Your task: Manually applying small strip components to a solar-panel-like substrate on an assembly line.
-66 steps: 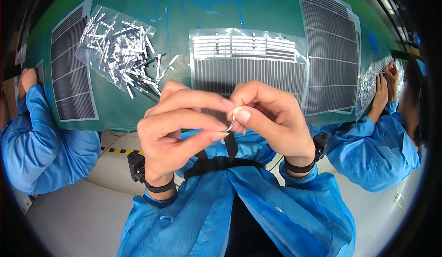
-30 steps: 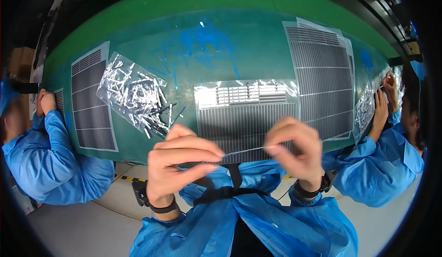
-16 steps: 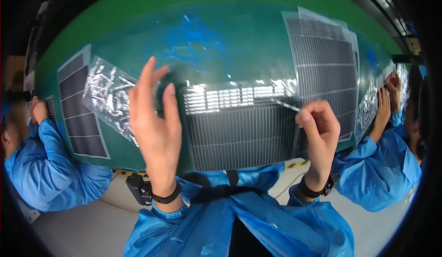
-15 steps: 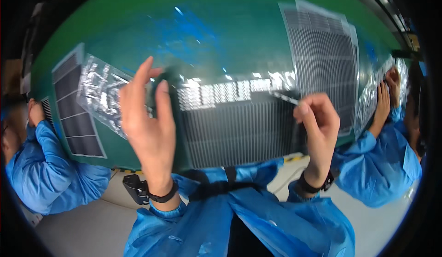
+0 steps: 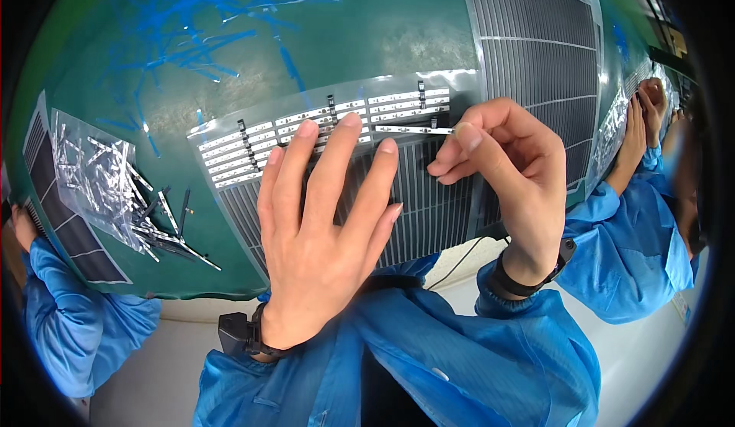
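A dark, finely ribbed sheet [image 5: 421, 190] lies on the green table in front of me. Along its far part, short white strips with small dark components [image 5: 237, 154] sit in rows of three blocks, each block crossed by a small black piece. My left hand [image 5: 314, 228] is spread flat over the rows and the sheet, covering part of the middle block. Between thumb and fingertips, my right hand [image 5: 517, 167] pinches the right end of one white strip [image 5: 413, 129]. That strip lies along the near side of the right block.
At left, a clear plastic bag [image 5: 84, 151] spills loose strips [image 5: 164, 220] onto the table [image 5: 367, 37]. Thin blue film slivers [image 5: 199, 37] are scattered beyond the sheet. More ribbed sheets lie right [image 5: 536, 75] and left [image 5: 80, 232]. Co-workers in blue sleeves [image 5: 624, 251] sit on both sides.
My left hand has come down from a raised, half-curled pose and moved right onto the sheet. My right hand has brought the white strip against the rows. The view has shifted.
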Demonstrator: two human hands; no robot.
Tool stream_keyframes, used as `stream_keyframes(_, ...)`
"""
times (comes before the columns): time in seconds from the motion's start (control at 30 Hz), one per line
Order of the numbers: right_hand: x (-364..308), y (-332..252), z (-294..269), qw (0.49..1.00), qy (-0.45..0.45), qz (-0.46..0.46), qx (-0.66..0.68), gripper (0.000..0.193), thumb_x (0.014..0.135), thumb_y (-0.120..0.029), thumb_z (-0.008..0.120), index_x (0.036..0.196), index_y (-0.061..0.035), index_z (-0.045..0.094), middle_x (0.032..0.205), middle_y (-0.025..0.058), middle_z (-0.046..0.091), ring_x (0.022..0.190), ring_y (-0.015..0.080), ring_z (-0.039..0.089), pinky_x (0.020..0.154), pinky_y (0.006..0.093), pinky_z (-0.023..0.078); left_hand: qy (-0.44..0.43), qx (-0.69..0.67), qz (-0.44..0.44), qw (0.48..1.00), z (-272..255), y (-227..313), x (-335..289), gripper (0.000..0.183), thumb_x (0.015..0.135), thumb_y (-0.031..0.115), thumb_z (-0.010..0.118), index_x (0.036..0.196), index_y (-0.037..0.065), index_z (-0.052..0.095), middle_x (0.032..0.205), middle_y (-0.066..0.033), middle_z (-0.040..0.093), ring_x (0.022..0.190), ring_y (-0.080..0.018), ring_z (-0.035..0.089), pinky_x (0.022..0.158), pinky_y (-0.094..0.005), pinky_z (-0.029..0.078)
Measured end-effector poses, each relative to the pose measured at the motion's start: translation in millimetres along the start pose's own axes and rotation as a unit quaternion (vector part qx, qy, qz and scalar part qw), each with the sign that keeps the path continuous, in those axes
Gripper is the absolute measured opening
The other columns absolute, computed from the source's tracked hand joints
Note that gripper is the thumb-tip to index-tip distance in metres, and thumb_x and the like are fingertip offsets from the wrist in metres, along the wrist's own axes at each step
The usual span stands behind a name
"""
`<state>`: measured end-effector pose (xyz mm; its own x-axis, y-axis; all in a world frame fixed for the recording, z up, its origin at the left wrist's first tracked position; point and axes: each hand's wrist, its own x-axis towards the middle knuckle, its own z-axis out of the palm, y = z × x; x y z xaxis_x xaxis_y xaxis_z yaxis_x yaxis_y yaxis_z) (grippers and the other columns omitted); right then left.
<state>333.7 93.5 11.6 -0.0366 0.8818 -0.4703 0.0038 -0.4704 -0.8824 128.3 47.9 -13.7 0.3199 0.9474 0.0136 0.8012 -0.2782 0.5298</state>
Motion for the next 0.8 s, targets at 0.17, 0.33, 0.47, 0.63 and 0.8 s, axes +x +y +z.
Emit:
stream_keyframes(0.17,2,-2,10,0.999,0.031,0.005,-0.037,0.016,0.105,-0.012,0.060,0.101,0.0036,0.065,0.084,0.0108,0.072,0.075,0.0180,0.074,0.070,0.0286,0.061,0.000,0.013,0.002,1.000,3,-3,-2,0.057,0.080,0.021,0.081,0.135,0.016,0.069,0.152,-0.0150,0.052,0.142,-0.0398,0.042,0.117,-0.0545,0.033)
stream_keyframes(0.33,2,-3,13,0.998,0.050,0.017,-0.034,0.016,0.104,-0.012,0.061,0.102,0.0039,0.065,0.084,0.0103,0.072,0.074,0.0170,0.074,0.070,0.0286,0.061,0.013,0.029,0.012,0.999,3,-4,-1,0.053,0.083,0.023,0.078,0.135,0.014,0.070,0.149,-0.0181,0.054,0.140,-0.0421,0.043,0.116,-0.0541,0.035)
stream_keyframes(0.47,4,-1,13,0.998,0.050,0.011,-0.035,0.016,0.104,-0.012,0.062,0.102,0.0040,0.066,0.084,0.0104,0.072,0.073,0.0166,0.073,0.070,0.0280,0.061,0.010,0.030,0.012,0.999,3,-4,0,0.053,0.082,0.023,0.078,0.134,0.013,0.070,0.148,-0.0185,0.055,0.140,-0.0423,0.044,0.116,-0.0540,0.036)
stream_keyframes(0.63,4,1,13,0.998,0.054,-0.001,-0.030,0.016,0.104,-0.011,0.062,0.102,0.0043,0.066,0.085,0.0104,0.072,0.072,0.0168,0.073,0.069,0.0260,0.060,0.015,0.031,0.015,0.999,4,-5,-1,0.053,0.083,0.023,0.078,0.135,0.014,0.070,0.149,-0.0183,0.054,0.140,-0.0421,0.044,0.116,-0.0540,0.035)
stream_keyframes(0.8,2,2,9,0.998,0.047,-0.022,-0.022,0.016,0.103,-0.012,0.063,0.103,0.0041,0.066,0.084,0.0106,0.073,0.073,0.0170,0.073,0.069,0.0270,0.060,0.016,0.035,0.014,0.999,6,-4,-1,0.053,0.083,0.024,0.077,0.135,0.014,0.069,0.149,-0.0180,0.054,0.141,-0.0417,0.044,0.116,-0.0540,0.034)
